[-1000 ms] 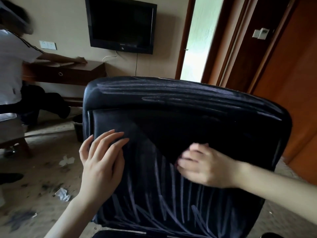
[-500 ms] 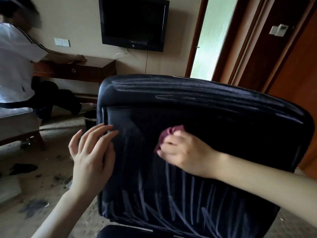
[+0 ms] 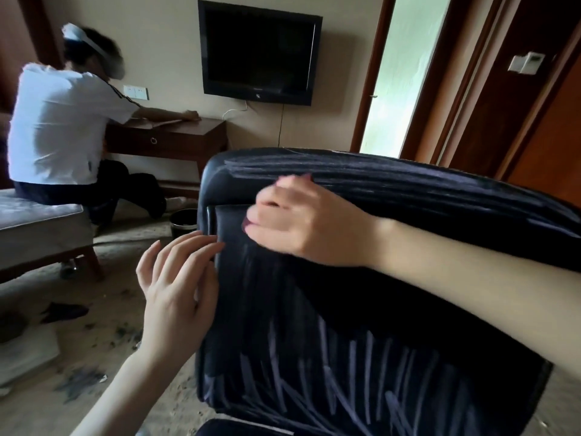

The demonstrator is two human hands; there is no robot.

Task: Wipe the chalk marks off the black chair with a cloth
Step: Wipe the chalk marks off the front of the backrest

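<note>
The black chair (image 3: 408, 215) fills the middle and right, its backrest facing me. Pale chalk marks (image 3: 361, 366) streak the lower backrest, and more run along the top edge. My right hand (image 3: 301, 221) presses on the upper left of the backrest with fingers curled round a dark red cloth (image 3: 306, 176); only slivers of the cloth show above and beside the fingers. My left hand (image 3: 179, 287) rests with straight fingers on the chair's left edge.
Another person (image 3: 59, 130) in a white shirt bends over a wooden desk (image 3: 176, 140) at the back left. A padded bench (image 3: 41, 228) stands at left, a small black bin (image 3: 184, 221) behind the chair. Debris litters the floor. A doorway opens at back right.
My right hand has swept the cloth up and to the left across the backrest, from the middle to the upper left corner. The left hand stayed on the chair's left edge.
</note>
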